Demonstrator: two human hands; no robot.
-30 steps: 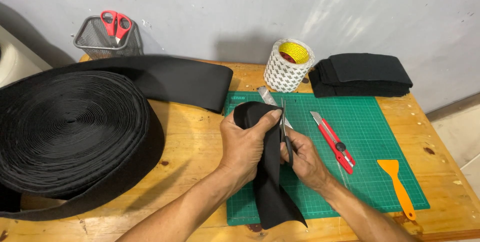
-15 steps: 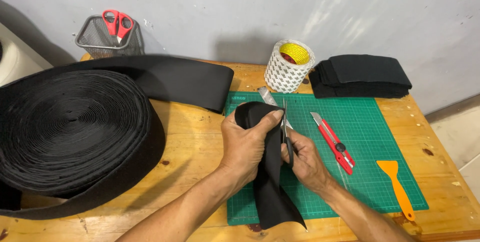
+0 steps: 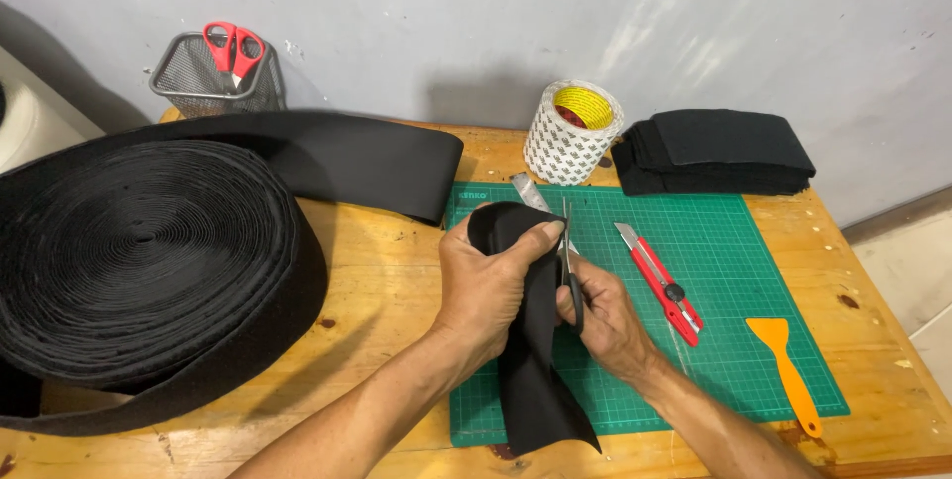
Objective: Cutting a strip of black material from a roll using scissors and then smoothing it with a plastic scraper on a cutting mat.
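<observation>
2 hands [image 3: 486, 286] grip tight: left on black strip [image 3: 531, 360], right [image 3: 610, 320] on half-hidden scissors [image 3: 568, 261].

— Shot from where?
— From the head, above and behind the hands, tilted down and forward over the wooden table [image 3: 397, 271] toward the grey wall [image 3: 476, 13].
— How near?
— Close: forearms ran in from the bottom edge, green cutting mat [image 3: 734, 281] dead centre, big black webbing roll [image 3: 139, 261] clipped at the left edge.
— Any second view?
— None; nothing shared, just this single angle.
</observation>
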